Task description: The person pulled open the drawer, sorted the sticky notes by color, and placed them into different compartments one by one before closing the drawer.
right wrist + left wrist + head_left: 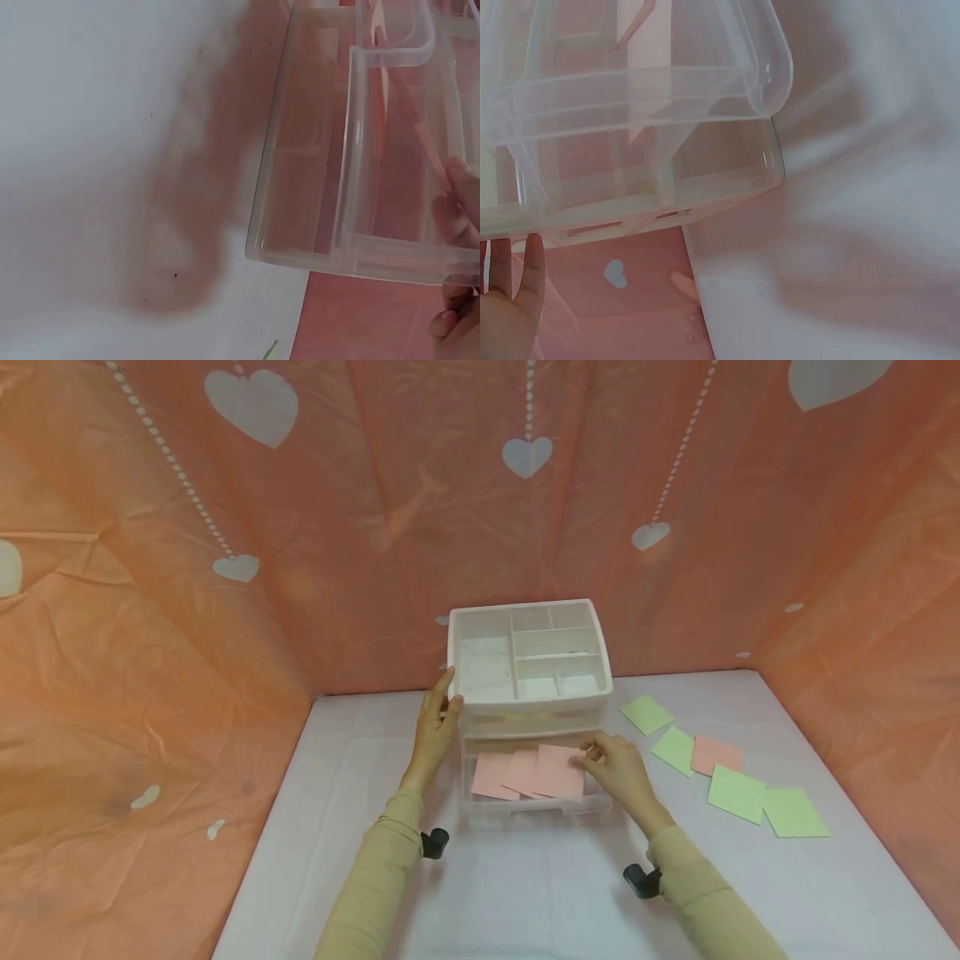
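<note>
A white plastic drawer organizer (pixel 531 705) with a divided top tray stands at the back of the table. Its clear lower drawer (pixel 536 807) is pulled out toward me. Several pink paper notes lie in the drawer, among them one pink note (pixel 492 775) at the left. My right hand (pixel 621 772) pinches another pink note (pixel 561 774) by its right edge, over the drawer; the right wrist view shows this pink note (pixel 431 154) tilted at the fingertips. Against the organizer's left side, my left hand (pixel 433 735) rests with extended fingers (pixel 534 266).
To the right of the organizer, several green notes (pixel 737 793) and one pink note (pixel 716 755) lie spread on the white-covered table (pixel 525 893). A peach curtain (pixel 420 527) with hearts rises behind and on both sides.
</note>
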A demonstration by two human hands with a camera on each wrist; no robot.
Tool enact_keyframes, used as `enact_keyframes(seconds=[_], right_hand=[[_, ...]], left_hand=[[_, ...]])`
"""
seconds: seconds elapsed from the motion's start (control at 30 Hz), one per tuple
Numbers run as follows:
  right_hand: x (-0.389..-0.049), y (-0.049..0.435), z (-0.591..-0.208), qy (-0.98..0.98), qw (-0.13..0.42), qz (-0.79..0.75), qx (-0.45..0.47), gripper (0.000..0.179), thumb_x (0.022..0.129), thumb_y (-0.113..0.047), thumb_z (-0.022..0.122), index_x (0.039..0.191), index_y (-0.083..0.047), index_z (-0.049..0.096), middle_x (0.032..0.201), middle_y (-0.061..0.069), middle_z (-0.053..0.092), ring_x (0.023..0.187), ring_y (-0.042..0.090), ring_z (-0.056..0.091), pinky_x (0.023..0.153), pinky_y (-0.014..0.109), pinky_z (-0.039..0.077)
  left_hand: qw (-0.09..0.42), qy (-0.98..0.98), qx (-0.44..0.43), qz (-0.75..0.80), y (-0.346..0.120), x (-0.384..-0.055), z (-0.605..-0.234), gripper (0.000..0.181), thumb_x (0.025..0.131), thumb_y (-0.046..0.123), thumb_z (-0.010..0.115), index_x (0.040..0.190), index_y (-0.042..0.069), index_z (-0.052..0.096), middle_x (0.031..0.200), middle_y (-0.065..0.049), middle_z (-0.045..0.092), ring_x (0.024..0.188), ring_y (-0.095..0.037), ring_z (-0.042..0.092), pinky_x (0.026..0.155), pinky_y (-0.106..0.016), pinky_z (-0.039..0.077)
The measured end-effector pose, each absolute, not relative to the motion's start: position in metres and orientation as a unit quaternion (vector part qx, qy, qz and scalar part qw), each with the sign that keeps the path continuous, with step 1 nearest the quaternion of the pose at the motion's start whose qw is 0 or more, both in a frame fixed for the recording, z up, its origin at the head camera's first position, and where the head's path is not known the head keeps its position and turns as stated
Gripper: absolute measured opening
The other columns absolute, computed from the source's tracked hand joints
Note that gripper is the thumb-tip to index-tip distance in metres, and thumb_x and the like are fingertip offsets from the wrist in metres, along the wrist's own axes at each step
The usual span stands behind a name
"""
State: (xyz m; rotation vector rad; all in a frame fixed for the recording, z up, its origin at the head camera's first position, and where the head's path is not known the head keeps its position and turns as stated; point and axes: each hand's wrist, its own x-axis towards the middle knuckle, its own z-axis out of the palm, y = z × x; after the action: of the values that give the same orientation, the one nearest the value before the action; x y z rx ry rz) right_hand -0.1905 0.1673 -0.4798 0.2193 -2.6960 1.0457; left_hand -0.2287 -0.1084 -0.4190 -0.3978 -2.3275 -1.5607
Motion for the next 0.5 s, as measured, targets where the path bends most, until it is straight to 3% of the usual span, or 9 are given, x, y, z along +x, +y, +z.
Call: enact_keyframes(seconds=[0.5], right_hand=[[-0.1901,0.1639,-0.4819,-0.930,0.177,0.311,0.087,0.018,0.083,-0.018,0.070,0.098,-0.007,0.071,0.074,0.004,0.069,0.065,0.016,0.050,0.059,0.026,0.033]], left_hand=[[0.153,-0.815,-0.136,-0.542,-0.1083,-0.2298,-0.4213,0.046,0.097,0.009,0.046,0.142,0.009,0.036,0.094,-0.011,0.037,0.090,-0.020,0.037,0.084,-0.038,0.042]])
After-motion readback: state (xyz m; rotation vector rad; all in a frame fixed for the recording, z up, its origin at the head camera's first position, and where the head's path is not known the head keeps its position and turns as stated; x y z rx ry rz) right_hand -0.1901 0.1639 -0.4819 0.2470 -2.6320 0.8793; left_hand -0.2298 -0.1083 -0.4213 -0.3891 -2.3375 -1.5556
